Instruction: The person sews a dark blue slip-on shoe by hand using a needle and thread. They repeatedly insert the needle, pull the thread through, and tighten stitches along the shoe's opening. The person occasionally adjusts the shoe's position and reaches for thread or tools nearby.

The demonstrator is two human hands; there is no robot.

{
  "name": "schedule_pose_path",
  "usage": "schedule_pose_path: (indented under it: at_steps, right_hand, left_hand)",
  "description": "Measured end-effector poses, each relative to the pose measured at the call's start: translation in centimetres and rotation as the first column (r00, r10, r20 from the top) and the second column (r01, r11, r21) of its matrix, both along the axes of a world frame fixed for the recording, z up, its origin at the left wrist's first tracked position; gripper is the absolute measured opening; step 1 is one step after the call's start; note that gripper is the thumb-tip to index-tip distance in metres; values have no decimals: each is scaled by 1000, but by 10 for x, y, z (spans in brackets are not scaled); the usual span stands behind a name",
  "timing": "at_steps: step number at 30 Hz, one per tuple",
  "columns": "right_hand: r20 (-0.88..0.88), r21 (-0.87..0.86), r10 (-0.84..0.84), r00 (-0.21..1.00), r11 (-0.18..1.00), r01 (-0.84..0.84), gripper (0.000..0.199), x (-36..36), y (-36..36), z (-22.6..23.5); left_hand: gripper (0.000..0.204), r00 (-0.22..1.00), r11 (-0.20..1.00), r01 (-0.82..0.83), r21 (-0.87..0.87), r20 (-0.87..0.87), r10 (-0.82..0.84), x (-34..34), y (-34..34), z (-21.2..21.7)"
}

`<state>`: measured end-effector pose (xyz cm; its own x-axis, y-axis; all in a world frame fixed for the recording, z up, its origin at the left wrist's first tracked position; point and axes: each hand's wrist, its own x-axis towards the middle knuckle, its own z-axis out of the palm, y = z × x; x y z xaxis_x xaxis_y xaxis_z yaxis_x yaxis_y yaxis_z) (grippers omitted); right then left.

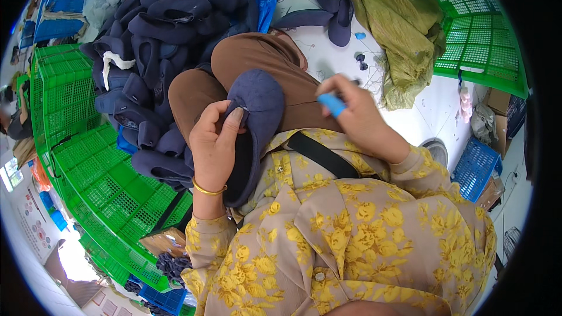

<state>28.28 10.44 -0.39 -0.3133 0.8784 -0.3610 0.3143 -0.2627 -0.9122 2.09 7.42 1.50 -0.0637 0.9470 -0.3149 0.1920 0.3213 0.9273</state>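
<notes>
On lap: left hand (215, 151) grips navy slipper (257, 111) | right hand (356, 114) pinches blue tool (332, 104)

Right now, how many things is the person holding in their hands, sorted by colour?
Navy blue: 1, the fabric shoe upper in the left hand.
Light blue: 1, the small tool in the right hand.
Total: 2
</notes>
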Motion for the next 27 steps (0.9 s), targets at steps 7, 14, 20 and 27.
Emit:
schedule_pose_path:
  at_steps: [7,14,20,27]
  right_hand:
    - [-65,-2,213,975,977,-214,11,-59,12,31]
    - [52,4,273,961,962,-274,13,-64,18,37]
    - [101,-1,371,923,928,-372,15,-68,29,37]
    - [76,-53,315,946,949,-312,15,-69,27,35]
  left_hand:
    - [18,990,995,-83,-47,113,88,2,0,-3]
    - [18,990,995,-74,-60,113,80,3,0,-4]
    - [17,989,995,-81,-55,123,88,6,0,-4]
    - [18,978,993,-85,-78,185,98,4,1,-8]
